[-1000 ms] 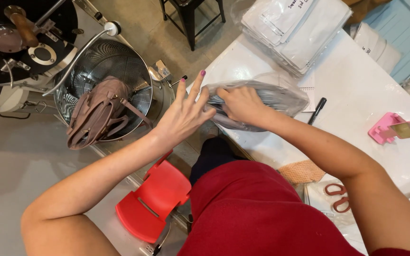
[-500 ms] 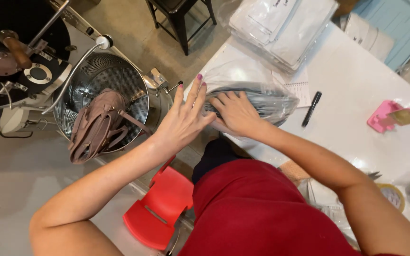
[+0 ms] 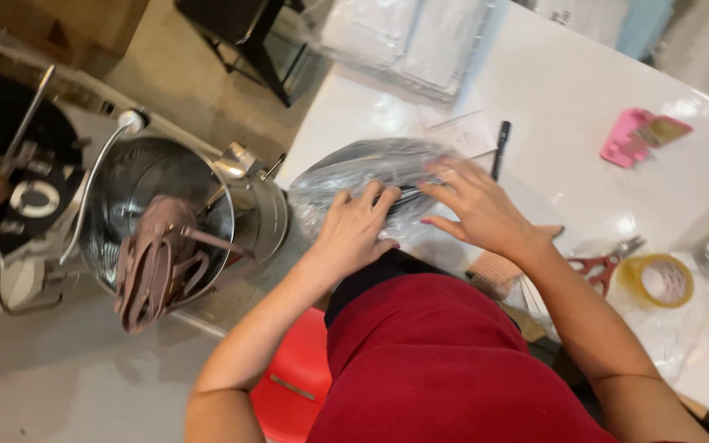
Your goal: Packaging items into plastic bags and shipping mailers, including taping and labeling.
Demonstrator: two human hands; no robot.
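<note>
A dark item wrapped in a clear plastic bag (image 3: 371, 176) lies on the near-left part of the white table (image 3: 568, 107). My left hand (image 3: 356, 230) rests on the bag's near edge, fingers curled into the plastic. My right hand (image 3: 473, 205) lies flat on the bag's right side, fingers spread and pointing left. Both hands press on the bag from above. A black pen (image 3: 500, 148) lies just beyond my right hand.
A stack of clear-bagged white packets (image 3: 408, 37) sits at the table's far left. A pink holder (image 3: 629, 135), red-handled scissors (image 3: 596, 264) and a tape roll (image 3: 654, 280) lie to the right. A steel drum (image 3: 157, 217) holding a brown bag (image 3: 153, 262) stands left; a red stool (image 3: 293, 381) below.
My left hand has come down from beside the bag onto its near edge. My right hand has slid to the bag's right side. The view has shifted right.
</note>
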